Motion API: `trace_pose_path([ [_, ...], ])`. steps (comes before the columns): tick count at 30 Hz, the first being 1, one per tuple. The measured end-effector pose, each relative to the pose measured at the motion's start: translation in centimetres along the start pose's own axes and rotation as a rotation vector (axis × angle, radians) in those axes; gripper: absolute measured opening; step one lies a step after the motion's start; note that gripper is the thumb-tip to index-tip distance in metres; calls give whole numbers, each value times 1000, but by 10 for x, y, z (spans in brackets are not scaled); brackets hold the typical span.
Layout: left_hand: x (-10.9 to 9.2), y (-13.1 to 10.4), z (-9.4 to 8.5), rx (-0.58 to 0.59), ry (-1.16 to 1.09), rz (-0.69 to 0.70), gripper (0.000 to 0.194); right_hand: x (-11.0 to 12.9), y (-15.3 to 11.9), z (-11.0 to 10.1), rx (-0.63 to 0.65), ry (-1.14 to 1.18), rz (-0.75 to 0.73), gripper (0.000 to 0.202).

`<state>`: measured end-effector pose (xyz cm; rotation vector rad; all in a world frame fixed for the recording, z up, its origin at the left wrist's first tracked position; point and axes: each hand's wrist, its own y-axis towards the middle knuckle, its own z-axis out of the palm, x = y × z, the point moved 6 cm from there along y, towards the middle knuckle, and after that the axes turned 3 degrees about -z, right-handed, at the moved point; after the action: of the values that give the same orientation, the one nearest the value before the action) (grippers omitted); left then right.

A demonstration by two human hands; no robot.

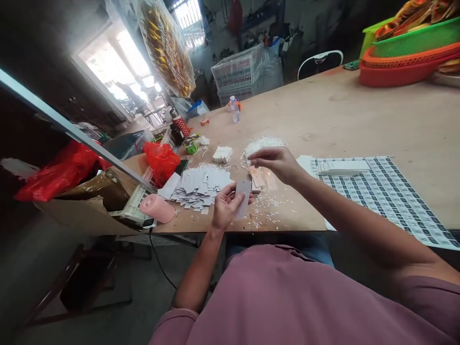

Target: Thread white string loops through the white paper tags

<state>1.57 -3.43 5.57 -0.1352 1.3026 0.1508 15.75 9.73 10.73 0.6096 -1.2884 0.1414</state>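
My left hand (225, 207) grips a pale rectangular card (243, 199) above the table's front edge, thumb on its face. To its right, my right hand (273, 162) is raised with thumb and fingers drawn together; whatever may be in that pinch is too small to make out. Behind the right hand lies a heap of thin white strips or strings (265, 143). Below it sit orange-tan cards (256, 176) and many tiny white bits (269, 207). A large pile of white cards (203, 184) spreads left of my left hand.
A pink roll (158, 208) and red plastic bag (161, 163) stand left. White stack (223, 154) and bottle (235, 111) lie beyond. At right is a printed sheet (388, 191) bearing white cards (345, 166); stacked baskets (398, 72) sit far right. A slanted metal bar (75, 132) crosses the left.
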Motion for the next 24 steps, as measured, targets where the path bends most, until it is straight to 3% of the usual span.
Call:
trace_pose_path([
  [4,15,0,-22,-72,18,12,59,-15,5,10,20,2,47,24],
  [8,24,9,-55,-172,101,89,54,-34,23,25,66,-41,62,20],
  [14,5,54,-127,-369,255,224,45,-77,104,80,135,-114,122,10],
  [18,-5,86,-169,-466,353,225,43,-105,158,122,186,-219,134,6],
  [24,-6,100,-214,-596,633,236,40,-135,195,167,284,-382,61,13],
])
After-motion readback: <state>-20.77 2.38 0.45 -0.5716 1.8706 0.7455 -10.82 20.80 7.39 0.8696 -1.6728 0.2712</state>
